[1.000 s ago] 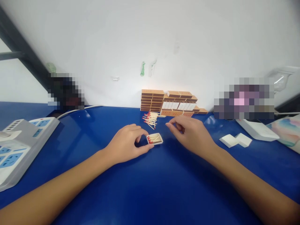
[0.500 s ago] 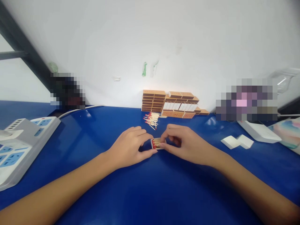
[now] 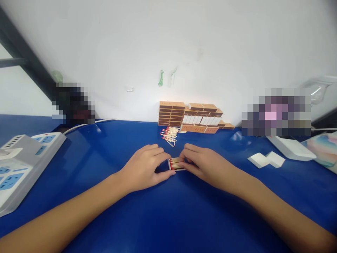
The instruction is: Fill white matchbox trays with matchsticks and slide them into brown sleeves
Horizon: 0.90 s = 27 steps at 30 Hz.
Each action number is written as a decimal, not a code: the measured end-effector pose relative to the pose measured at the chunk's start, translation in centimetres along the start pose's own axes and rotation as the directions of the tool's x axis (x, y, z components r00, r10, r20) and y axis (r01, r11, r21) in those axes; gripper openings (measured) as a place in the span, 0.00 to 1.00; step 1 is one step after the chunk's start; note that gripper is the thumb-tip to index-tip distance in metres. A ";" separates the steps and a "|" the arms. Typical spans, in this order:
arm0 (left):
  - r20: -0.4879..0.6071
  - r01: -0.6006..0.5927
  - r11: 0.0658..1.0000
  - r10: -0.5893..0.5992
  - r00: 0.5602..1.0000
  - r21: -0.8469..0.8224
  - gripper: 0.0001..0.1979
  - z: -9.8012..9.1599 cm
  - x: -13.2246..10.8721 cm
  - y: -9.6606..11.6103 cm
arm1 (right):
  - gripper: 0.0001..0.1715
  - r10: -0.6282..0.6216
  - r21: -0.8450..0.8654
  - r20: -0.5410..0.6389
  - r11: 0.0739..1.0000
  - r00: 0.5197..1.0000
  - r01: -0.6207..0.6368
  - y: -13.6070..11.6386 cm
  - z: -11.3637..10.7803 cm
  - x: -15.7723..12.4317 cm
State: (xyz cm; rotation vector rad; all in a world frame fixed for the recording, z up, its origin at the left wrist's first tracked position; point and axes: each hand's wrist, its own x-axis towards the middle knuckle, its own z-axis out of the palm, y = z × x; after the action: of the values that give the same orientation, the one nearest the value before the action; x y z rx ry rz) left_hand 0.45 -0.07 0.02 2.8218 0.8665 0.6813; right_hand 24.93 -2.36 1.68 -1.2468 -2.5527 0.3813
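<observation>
A small white matchbox tray [image 3: 180, 169] lies on the blue table, with red-headed matches [image 3: 174, 163] in it, heads to the left. My left hand [image 3: 147, 167] grips the tray's left end between thumb and forefinger. At the right end my right hand [image 3: 201, 162] has its thumb and fingers pinched over the matches; what is between the fingertips is too small to make out. Beyond the tray lies a loose pile of matches [image 3: 170, 135]. Behind it, stacked matchboxes [image 3: 171, 114] stand against the wall, with white trays [image 3: 202, 119] showing among them.
On the left stands a power strip [image 3: 50, 147] with a cable [image 3: 89, 123] running back along the wall. Two small white pieces [image 3: 259, 160] lie at the right, near a white device [image 3: 292, 149] and a colourful item [image 3: 323, 151]. The blue table [image 3: 168, 218] stretches in front.
My right hand has shifted slightly, its fingers drawn closer together and lower over the tray. My left hand still holds the tray's left end. The view has moved a little.
</observation>
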 end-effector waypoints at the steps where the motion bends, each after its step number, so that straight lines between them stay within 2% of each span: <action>1: 0.000 -0.001 1.000 0.001 1.000 0.003 0.17 0.0 0.0 0.0 | 0.10 -0.003 0.011 -0.005 1.000 1.000 0.003 -0.1 0.0 0.0; 4: 0.003 -0.001 1.000 0.000 1.000 0.014 0.17 -0.1 -0.1 0.0 | 0.11 -0.015 0.046 -0.052 0.999 0.999 0.018 -0.2 -0.1 -0.1; 6: 0.004 0.001 1.000 -0.001 1.000 0.009 0.16 -0.1 -0.1 0.1 | 0.11 0.004 0.058 -0.133 0.998 0.991 0.004 0.2 -0.3 0.0; 10: 0.046 -0.003 0.999 0.005 0.999 -0.047 0.16 -0.3 -0.2 0.3 | 0.11 0.152 0.066 -0.346 0.988 0.926 -0.138 3.1 -0.3 0.9; 12: 0.064 0.004 0.997 0.002 0.998 -0.079 0.15 -0.3 -0.1 0.2 | 0.11 0.214 0.079 -0.350 0.977 0.912 -0.199 5.1 0.0 1.9; 16: 0.017 0.048 0.995 -0.047 0.999 -0.091 0.13 -0.4 0.1 -0.3 | 0.17 0.221 0.050 -0.285 0.975 0.933 -0.216 7.7 0.6 3.9; 23: 0.028 0.022 0.998 -0.020 0.999 -0.065 0.15 -0.2 0.0 -0.3 | 0.11 0.242 0.041 -0.289 0.970 0.926 -0.241 8.0 1.0 4.7; 27: 0.017 0.024 0.998 -0.023 1.000 -0.054 0.15 -0.2 0.1 -0.2 | 0.12 0.251 0.051 -0.309 0.968 0.918 -0.247 8.2 1.1 4.6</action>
State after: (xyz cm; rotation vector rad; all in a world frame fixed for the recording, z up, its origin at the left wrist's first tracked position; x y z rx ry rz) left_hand 0.35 0.12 0.17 2.7606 0.8639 0.6679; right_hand 27.75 6.02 -1.61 -1.5010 -2.1309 0.2250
